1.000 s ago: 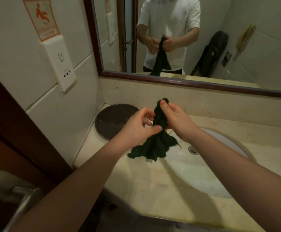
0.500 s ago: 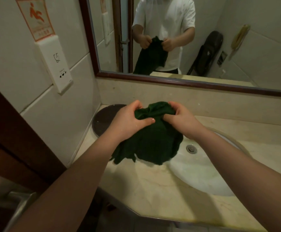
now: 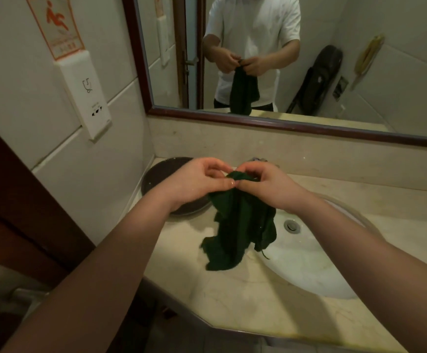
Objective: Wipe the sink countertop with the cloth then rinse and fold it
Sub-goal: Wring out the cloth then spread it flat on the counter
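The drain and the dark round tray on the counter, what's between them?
In the head view, the green cloth hangs between the drain and the tray, pinched at its top by the left hand and right hand.

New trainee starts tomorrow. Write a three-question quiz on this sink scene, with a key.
1. True or false: the green cloth is neatly folded.
2. The left hand and right hand: which pinches the cloth's top? A) left only B) right only C) both
3. Fill in: the sink drain shows to the ___ of the hanging cloth.
Key: 1 false; 2 C; 3 right.
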A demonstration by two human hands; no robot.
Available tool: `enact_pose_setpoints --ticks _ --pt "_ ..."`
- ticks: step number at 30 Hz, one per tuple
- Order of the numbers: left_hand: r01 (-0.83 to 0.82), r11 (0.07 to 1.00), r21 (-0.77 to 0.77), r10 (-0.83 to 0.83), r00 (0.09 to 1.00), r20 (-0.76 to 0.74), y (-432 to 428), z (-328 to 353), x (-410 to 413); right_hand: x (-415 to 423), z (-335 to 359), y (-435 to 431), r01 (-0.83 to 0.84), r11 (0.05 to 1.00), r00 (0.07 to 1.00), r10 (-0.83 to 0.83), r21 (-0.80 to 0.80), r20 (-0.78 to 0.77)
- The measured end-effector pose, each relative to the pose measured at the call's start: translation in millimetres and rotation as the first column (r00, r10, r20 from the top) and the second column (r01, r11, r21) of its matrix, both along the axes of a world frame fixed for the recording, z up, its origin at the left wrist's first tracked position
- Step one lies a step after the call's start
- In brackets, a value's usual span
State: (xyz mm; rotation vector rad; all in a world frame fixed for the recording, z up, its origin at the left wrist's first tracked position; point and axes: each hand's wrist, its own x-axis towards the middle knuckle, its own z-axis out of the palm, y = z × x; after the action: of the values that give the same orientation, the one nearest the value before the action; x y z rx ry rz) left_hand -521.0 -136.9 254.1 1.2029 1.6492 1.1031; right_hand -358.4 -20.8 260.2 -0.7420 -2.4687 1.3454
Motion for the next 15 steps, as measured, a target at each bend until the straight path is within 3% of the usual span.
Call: enact_pose_setpoints --ticks 2,6,11,15 --pt "0.014 1.000 -0.019 -0.015 0.996 -0.088 0 -1 4 -1 0 2 0.001 1.000 1.000 -0.001 -0.001 0.004" --pt "-0.151 0.986 0.064 0.159 0.976 -0.150 -3 4 -2 8 -8 10 -0.032 0.999 0.998 0.031 0.004 0.060" --pt "-0.150 0.984 0.099 0.172 0.946 -0.275 -10 18 -16 28 -34 26 -0.012 1.000 0.986 0.016 -0.028 0.166" --pt "-0.232 0.955 0.183 0.270 0.938 -0.217 -16 32 -30 41 -52 31 0.045 0.998 0.968 -0.032 -0.049 0.247"
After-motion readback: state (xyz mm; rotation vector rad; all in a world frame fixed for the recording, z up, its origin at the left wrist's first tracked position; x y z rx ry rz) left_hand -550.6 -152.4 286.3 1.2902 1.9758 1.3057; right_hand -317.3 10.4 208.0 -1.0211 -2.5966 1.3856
